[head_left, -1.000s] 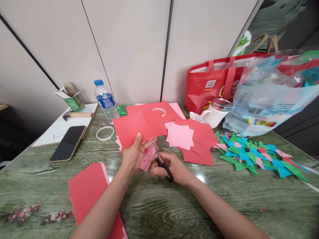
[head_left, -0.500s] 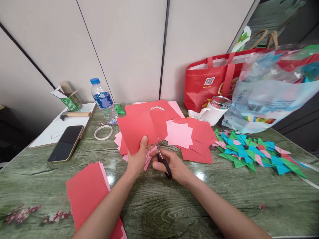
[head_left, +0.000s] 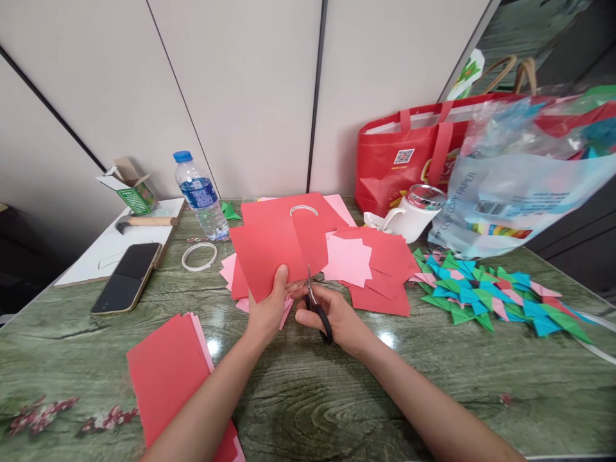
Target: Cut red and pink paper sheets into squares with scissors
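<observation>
My left hand (head_left: 267,310) pinches the lower edge of a red paper sheet (head_left: 267,253) and holds it up above the green table (head_left: 337,398). My right hand (head_left: 332,319) grips black-handled scissors (head_left: 317,308), whose blades point up at the sheet's lower right edge. Small pink paper pieces (head_left: 285,307) lie under my hands. More red sheets (head_left: 385,269) and a pink square (head_left: 347,260) are spread just beyond.
A stack of red and pink paper (head_left: 168,372) lies at the near left. A phone (head_left: 126,277), tape ring (head_left: 199,256), water bottle (head_left: 201,196), hammer (head_left: 144,221) and small box (head_left: 129,186) sit at the left. Folded coloured paper pieces (head_left: 486,292), a white mug (head_left: 414,215), a red bag (head_left: 409,157) and a plastic bag (head_left: 520,186) stand at the right.
My left hand has raised the red sheet and shifted it slightly right. The scissors have closed in on its lower edge. The view has tilted a little.
</observation>
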A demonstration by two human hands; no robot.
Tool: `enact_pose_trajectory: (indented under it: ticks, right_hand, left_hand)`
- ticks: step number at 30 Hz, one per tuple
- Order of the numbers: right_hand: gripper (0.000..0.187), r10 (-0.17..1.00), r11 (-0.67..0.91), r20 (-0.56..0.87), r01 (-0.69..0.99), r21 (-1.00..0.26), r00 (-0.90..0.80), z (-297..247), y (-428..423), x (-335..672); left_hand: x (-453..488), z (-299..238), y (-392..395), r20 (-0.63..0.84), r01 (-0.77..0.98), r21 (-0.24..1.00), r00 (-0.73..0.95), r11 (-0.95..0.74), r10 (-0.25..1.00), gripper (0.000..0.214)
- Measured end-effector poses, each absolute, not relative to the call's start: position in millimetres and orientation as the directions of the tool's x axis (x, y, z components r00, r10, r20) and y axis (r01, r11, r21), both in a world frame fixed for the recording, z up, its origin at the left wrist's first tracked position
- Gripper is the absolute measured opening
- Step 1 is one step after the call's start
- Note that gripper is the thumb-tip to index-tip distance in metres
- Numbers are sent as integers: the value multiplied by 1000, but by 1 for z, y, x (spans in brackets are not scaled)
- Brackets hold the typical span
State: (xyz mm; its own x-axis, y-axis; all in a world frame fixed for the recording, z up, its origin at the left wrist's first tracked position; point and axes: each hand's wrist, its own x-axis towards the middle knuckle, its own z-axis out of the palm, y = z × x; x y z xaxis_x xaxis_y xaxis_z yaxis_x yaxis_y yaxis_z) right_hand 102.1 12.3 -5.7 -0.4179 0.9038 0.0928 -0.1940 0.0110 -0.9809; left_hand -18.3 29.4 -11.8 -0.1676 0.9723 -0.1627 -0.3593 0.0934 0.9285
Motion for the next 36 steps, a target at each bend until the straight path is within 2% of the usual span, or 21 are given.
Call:
enact_pose_trajectory:
  ticks: [10, 16, 20, 28, 36]
  right_hand:
    - [36, 904, 30, 74, -109, -994, -421, -6, 13, 102]
    - [38, 915, -2, 38, -98, -995, -401, -10, 13, 102]
    - [38, 916, -53, 4, -130, -990, -402, -14, 13, 101]
    - [35, 917, -129, -56, -158, -979, -396, -17, 13, 101]
    - [30, 924, -139, -68, -166, -976, -377, -18, 13, 100]
  left_hand:
    - [-18, -13, 30, -127, -303, 952, -261, 43, 957, 47]
    - [-17, -11, 29, -108, -302, 953, -238, 32, 965, 50]
    - [-17, -12, 30, -125, -308, 950, -201, 58, 972, 48]
    - [-17, -15, 32, -137, -303, 951, -251, 57, 958, 49]
    - [-18, -11, 30, -174, -312, 945, -229, 97, 958, 49]
